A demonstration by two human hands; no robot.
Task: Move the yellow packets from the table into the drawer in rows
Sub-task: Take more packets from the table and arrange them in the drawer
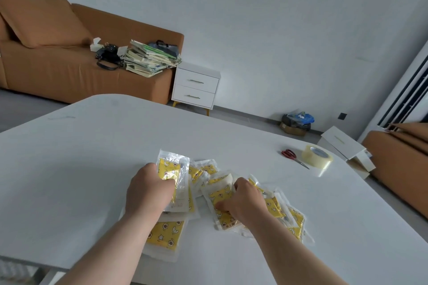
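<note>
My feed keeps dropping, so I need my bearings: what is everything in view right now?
yellow packets: overlapping pile, count unclear, yellow in clear wrap, table's near middle
table: one, white, foreground
scissors: one pair, red handles, table's far right
tape roll: one, clear, beside the scissors
nightstand: one, white, two shut drawers, far wall
sofa: one, orange-brown, far left
stack of books: one, pale, on the sofa
black bag: one, on the sofa, beside the books
white box: one, floor right of table
left hand: grips a packet at the pile's left
right hand: pinches a packet in the pile
</note>
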